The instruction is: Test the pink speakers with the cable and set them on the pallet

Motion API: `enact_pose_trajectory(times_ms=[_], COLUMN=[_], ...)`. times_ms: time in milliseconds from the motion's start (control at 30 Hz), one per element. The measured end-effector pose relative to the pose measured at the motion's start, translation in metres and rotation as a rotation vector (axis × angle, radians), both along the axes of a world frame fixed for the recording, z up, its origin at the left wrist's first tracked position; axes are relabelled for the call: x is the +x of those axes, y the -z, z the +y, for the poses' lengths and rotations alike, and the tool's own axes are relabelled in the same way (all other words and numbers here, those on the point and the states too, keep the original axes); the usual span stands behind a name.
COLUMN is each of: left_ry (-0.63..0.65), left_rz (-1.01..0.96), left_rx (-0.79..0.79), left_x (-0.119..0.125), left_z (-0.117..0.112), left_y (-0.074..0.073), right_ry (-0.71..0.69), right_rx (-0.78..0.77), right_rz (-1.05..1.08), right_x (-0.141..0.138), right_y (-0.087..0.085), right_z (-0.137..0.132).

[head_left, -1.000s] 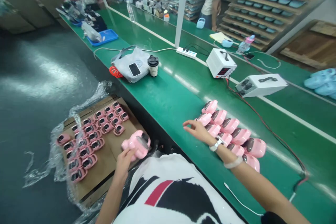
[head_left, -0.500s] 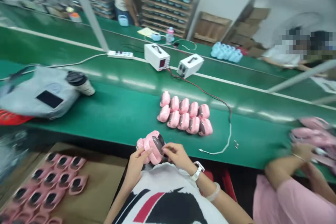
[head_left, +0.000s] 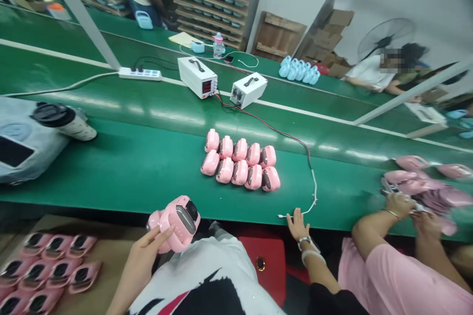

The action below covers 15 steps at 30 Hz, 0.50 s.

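Observation:
My left hand is closed around a rounded pink plastic device with a dark glossy front panel, held in front of my body over the table's near edge. Another pink rounded part shows behind its left side; I cannot tell if it belongs to the same piece. At the near edge to the right, my right hand lies with fingers stretched out beside the white cable, close to its plug end. Ahead, similar pink devices stand in two rows on the green table.
Two white power supply boxes stand beyond the rows, near a power strip. At left lie a grey bag and a lidded cup. Pink shells fill cardboard below. At right, a co-worker's hands handle pink parts.
My right hand has left the pink device and moved right to the cable. My left hand keeps the device, now farther left in view. The camera view has shifted right.

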<state>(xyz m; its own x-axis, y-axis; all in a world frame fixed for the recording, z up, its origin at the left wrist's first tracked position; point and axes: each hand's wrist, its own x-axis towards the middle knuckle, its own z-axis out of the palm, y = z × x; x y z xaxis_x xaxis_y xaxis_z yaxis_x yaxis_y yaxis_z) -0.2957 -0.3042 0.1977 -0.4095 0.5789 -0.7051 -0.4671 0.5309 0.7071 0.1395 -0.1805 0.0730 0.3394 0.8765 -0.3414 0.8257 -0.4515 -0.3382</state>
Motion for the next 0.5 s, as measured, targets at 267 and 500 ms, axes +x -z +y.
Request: enact_pose_trajectory(times_ms=[267, 500], left_ry=[-0.115, -0.015], left_rz=[0.036, -0.081], left_rx=[0.062, 0.092], left_x=[0.021, 0.045], left_z=[0.012, 0.03], left_y=[-0.02, -0.005], right_ry=[-0.185, -0.021], right_rx=[0.12, 0.508], right_rz=[0.453, 0.418], right_x=[-0.135, -0.159], right_y=[-0.048, -0.068], right_z=[0.029, -0.008])
